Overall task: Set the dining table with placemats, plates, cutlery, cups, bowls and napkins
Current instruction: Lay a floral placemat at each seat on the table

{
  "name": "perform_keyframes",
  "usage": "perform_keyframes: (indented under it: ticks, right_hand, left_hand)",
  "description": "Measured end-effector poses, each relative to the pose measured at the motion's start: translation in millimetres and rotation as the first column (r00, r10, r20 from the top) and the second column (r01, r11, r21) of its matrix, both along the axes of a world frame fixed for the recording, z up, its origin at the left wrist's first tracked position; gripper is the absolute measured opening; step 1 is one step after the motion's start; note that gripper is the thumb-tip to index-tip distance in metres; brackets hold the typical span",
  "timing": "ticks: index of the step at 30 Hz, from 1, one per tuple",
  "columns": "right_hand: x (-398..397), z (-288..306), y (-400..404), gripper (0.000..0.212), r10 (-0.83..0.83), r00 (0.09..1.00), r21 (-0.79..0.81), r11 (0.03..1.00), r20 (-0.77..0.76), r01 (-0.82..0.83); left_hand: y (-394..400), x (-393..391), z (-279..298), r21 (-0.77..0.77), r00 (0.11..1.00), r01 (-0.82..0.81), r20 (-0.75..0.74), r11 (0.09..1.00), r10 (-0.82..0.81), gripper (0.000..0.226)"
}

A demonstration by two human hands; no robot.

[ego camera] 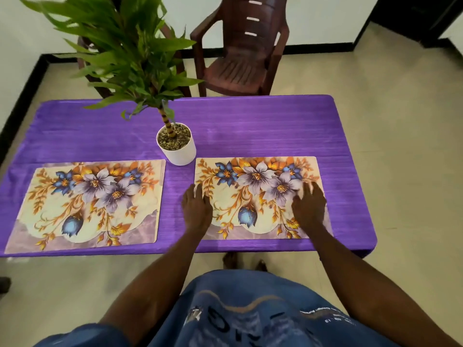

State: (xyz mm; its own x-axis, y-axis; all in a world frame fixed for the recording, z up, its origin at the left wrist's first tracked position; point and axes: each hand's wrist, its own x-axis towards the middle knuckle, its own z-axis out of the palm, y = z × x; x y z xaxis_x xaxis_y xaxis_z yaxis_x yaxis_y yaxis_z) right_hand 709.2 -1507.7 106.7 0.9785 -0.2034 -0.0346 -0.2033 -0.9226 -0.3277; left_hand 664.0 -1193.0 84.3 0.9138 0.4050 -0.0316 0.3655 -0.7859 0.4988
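Note:
Two floral placemats lie side by side along the near edge of a table covered in a purple cloth (pixel 250 126). The left placemat (pixel 87 204) lies flat with nothing on it. My left hand (pixel 196 209) rests flat, fingers straight, on the left edge of the right placemat (pixel 258 196). Across from it, my right hand (pixel 309 205) lies flat on the same mat near its right edge, fingers spread. Neither hand holds anything.
A white pot (pixel 176 144) with a tall leafy plant stands mid-table, just behind the gap between the mats. A dark brown plastic chair (pixel 240 51) stands beyond the far edge, and another is partly hidden behind the leaves. Tiled floor surrounds the table.

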Motion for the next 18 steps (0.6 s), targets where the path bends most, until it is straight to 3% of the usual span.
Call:
perform_keyframes:
  ticks: [2,6,18]
  right_hand:
    - [-7,-8,11,0.048,0.133,0.99,0.029,0.99,0.053,-0.135]
    - [-19,-15,21,0.056,0.23,0.973,0.077,0.97,-0.002,-0.23]
    - [-21,-30,12,0.064,0.299,0.954,0.045,0.954,-0.027,-0.298]
  left_hand:
    - [-6,-12,-2,0.048,1.0,0.021,-0.006,0.999,-0.021,0.04]
    - [-13,-31,-11,0.084,0.994,0.068,-0.088,0.994,-0.06,0.043]
    - [-9,-37,-26,0.12,0.98,0.131,-0.167,0.984,-0.11,0.052]
